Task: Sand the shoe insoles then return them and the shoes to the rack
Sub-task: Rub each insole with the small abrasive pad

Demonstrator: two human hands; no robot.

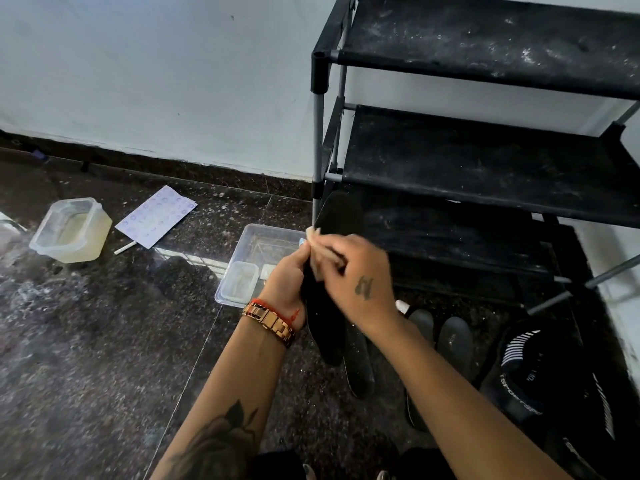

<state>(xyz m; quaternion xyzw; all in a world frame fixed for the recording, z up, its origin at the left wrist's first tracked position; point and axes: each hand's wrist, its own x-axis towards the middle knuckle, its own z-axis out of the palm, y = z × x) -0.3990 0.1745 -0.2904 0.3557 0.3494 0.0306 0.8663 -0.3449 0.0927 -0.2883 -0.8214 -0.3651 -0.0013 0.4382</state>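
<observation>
You kneel over a dark speckled stone floor (86, 341) that meets a pale blue wall (156, 81) with a dark skirting strip. A black shoe rack (485, 161) with dusty fabric shelves stands at your right, three shelves showing.

Count what lies around: two clear plastic tubs, one alone at the left (71, 230) and a shallow one (252, 251) just beyond your hands with a small lidded box (241, 281) inside it; one printed sheet (156, 216) with a white stick (125, 248) beside it; two grey insoles (455, 341) lying flat below the rack; one black shoe (540, 375) with white lettering at your right.

A black insole (337, 216) stands upright between your hands. Your left hand (287, 282) wraps its fingers round the insole's middle. Your right hand (353, 271) pinches a pale scrap of sandpaper (317, 235) against the insole's face, fingers curled.
</observation>
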